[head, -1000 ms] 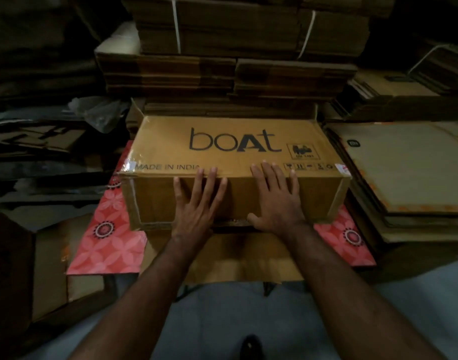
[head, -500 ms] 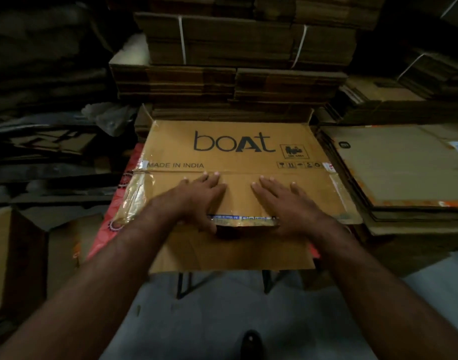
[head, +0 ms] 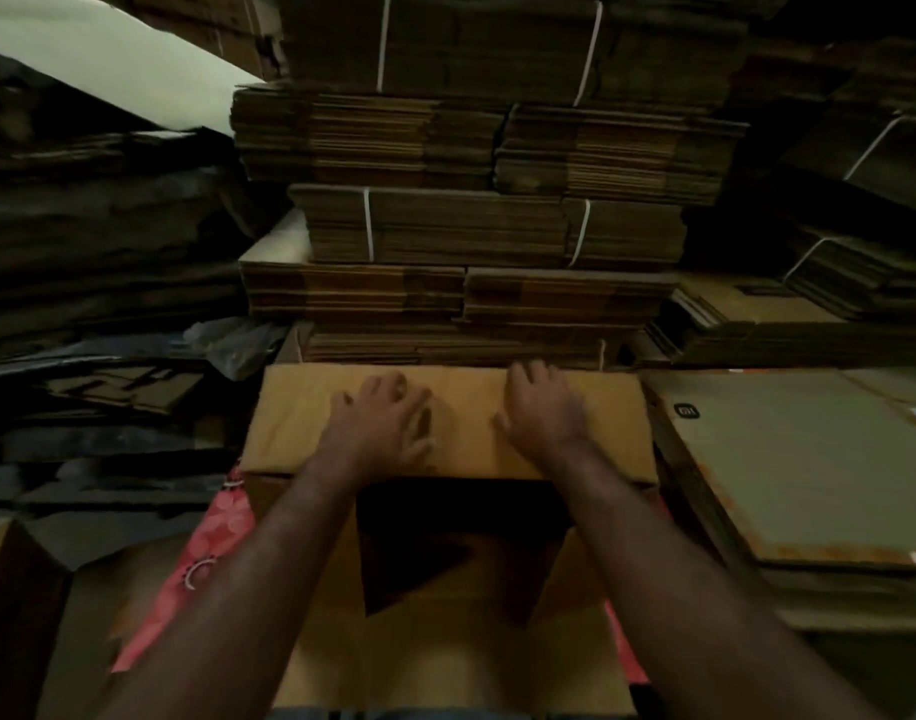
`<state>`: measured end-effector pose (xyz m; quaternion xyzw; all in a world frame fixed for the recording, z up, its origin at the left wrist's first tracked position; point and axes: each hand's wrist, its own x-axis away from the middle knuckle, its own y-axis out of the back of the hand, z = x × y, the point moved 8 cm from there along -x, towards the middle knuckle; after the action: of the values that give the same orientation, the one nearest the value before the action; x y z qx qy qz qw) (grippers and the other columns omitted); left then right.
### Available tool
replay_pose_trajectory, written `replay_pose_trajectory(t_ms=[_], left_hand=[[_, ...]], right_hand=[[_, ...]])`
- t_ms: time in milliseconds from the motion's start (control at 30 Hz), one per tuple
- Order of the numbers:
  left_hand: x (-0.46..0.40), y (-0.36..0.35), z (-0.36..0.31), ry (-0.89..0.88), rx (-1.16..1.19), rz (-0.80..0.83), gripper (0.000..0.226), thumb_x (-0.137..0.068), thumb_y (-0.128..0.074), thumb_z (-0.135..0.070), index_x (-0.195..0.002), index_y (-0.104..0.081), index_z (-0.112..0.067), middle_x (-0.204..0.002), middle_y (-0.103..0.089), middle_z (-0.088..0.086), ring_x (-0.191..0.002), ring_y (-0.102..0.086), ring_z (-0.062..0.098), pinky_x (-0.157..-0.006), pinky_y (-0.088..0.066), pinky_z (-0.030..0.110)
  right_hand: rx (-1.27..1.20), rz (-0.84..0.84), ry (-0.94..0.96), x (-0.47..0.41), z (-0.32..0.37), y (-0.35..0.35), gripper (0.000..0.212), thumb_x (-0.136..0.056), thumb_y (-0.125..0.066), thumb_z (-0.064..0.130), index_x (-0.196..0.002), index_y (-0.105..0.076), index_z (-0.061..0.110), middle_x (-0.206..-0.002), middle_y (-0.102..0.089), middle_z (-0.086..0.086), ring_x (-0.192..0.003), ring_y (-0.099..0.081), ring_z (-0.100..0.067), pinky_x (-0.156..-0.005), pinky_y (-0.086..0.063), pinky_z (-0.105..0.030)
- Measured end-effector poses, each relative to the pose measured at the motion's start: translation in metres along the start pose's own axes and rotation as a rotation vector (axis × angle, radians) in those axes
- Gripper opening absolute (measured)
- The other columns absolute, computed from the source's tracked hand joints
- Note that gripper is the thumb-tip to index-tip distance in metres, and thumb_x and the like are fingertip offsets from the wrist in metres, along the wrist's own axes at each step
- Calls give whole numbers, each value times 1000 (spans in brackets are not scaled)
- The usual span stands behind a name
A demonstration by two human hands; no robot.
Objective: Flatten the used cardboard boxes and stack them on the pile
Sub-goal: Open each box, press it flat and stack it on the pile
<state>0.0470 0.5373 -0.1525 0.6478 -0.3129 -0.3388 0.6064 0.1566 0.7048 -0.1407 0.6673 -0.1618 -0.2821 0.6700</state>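
A brown cardboard box [head: 300, 423] lies pressed flat in front of me on a red flowered sheet [head: 227, 517]. My left hand [head: 378, 428] rests palm down on its left half, fingers loosely spread. My right hand [head: 544, 413] rests palm down on its right half, fingertips near the far edge. The printed logo is hidden from view. Below my wrists a dark shadowed gap [head: 461, 537] shows between the flattened panel and a lower cardboard flap [head: 445, 662].
Tall bundles of flattened cardboard tied with white strapping [head: 497, 226] rise right behind the box. A pile of large flat sheets [head: 788, 459] lies at the right. Dark crumpled cardboard and plastic [head: 108, 356] fills the left. An upright box edge [head: 9, 605] stands at lower left.
The box has gone from standing upright to pressed flat. Both hands slid from its near side up to its far panel, and the view has moved closer and tilted up.
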Motion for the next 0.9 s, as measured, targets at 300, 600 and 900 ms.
replay_pose_trajectory(t_ms=[300, 600, 900], left_hand=[[-1, -66, -1, 66, -50, 167, 80, -90, -59, -61, -153, -11, -53, -164, -17, -4, -148, -21, 24, -110, -33, 64], [18, -63, -6, 124, -82, 241, 79, -95, -53, -57, -156, -4, -48, -167, -6, 0, -152, -13, 29, -107, -28, 75], [37, -58, 8, 189, -13, 256, 73, -94, -49, -66, -155, -13, -46, -158, -22, 1, -142, -27, 32, -101, -37, 73]], right_hand=[[-161, 386, 152, 7, 3, -84, 87, -95, -31, 76, -162, -12, 25, -171, -3, -6, -157, -2, -28, -123, -2, -54], [-25, 298, 164, 59, -20, -77, 100, -88, -74, 25, -162, -6, 33, -171, -1, 0, -157, 1, -29, -124, 0, -49], [83, 37, -237, 168, -112, -39, 43, -97, -52, 15, -139, -49, 20, -141, -50, -6, -127, -50, -27, -94, -44, -35]])
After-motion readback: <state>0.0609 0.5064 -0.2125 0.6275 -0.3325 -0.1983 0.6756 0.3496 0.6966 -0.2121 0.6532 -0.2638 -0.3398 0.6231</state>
